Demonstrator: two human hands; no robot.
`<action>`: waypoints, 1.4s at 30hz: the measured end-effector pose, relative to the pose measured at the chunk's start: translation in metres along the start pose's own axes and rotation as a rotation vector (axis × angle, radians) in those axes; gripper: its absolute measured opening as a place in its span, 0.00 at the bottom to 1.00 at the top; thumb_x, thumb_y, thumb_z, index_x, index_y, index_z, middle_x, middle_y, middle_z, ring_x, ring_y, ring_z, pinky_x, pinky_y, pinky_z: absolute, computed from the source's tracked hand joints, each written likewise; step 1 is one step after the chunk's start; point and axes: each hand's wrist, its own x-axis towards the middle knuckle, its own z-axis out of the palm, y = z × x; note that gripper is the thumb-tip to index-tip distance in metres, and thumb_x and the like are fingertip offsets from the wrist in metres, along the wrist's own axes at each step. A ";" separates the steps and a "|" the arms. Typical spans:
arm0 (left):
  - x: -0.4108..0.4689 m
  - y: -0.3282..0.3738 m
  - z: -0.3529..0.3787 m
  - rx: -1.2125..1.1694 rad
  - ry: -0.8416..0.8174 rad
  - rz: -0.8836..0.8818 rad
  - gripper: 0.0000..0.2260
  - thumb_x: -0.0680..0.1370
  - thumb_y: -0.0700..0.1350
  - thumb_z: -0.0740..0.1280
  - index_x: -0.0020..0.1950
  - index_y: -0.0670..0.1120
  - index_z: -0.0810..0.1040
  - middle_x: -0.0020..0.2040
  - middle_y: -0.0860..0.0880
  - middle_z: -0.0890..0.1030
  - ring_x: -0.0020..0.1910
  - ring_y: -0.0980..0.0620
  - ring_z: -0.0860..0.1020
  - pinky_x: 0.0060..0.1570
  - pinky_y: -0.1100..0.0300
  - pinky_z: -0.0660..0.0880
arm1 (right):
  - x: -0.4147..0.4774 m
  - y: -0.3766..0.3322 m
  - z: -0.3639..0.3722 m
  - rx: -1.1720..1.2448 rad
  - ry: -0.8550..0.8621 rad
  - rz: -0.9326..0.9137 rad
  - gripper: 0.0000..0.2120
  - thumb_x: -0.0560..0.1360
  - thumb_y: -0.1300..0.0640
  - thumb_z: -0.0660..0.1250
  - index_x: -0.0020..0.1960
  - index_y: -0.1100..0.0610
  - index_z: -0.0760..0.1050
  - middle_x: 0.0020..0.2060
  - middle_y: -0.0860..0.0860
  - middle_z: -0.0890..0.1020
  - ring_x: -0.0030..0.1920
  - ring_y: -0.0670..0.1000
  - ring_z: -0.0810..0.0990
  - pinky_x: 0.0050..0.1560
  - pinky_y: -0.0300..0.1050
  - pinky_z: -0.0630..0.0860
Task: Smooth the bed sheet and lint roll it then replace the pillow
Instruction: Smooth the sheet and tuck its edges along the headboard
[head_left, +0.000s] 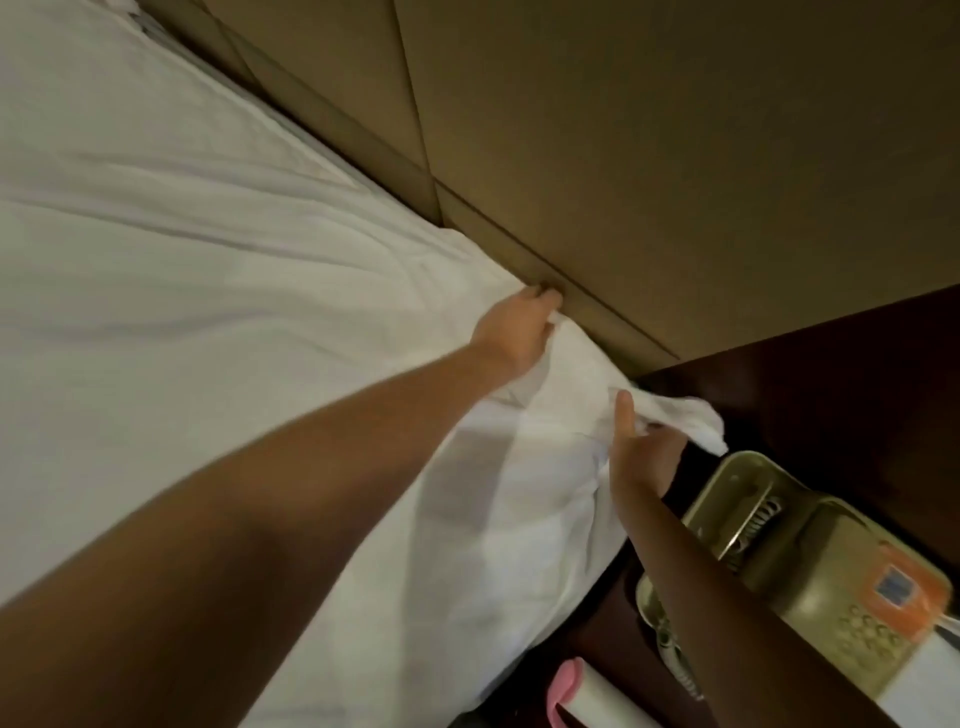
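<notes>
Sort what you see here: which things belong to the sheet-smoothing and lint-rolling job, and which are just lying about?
Belongs to the job:
white fabric bed sheet
pink-handled white lint roller
left hand and right hand, both gripping the sheet near its corner

Just lying about:
beige plastic telephone
dark wooden nightstand
tan padded headboard

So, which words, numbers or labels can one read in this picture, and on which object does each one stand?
No text here can be read.
The orange and blue label on the telephone: its print is too blurred to read.
The keypad of the telephone: the keys show, but the digits are too blurred.
The bed sheet and the lint roller: no print visible.
</notes>
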 end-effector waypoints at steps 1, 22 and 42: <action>0.007 -0.005 -0.007 0.096 -0.105 -0.008 0.19 0.79 0.46 0.61 0.70 0.45 0.67 0.65 0.43 0.73 0.62 0.42 0.72 0.55 0.54 0.69 | -0.008 -0.005 -0.002 -0.009 0.064 -0.023 0.25 0.76 0.49 0.67 0.64 0.66 0.69 0.58 0.57 0.76 0.58 0.54 0.74 0.52 0.33 0.64; 0.007 -0.047 0.030 0.474 -0.079 0.011 0.24 0.81 0.56 0.46 0.77 0.51 0.51 0.75 0.51 0.59 0.72 0.49 0.58 0.70 0.40 0.47 | 0.002 -0.031 0.064 -0.621 -0.145 -0.420 0.37 0.75 0.39 0.41 0.49 0.67 0.77 0.49 0.66 0.80 0.53 0.70 0.77 0.58 0.62 0.69; 0.006 -0.244 -0.165 0.307 -0.182 -0.376 0.28 0.75 0.56 0.66 0.73 0.54 0.62 0.69 0.47 0.70 0.67 0.44 0.68 0.66 0.51 0.66 | -0.075 -0.137 0.218 -0.615 -0.260 -0.848 0.32 0.78 0.43 0.42 0.75 0.59 0.59 0.74 0.63 0.59 0.74 0.63 0.57 0.72 0.57 0.47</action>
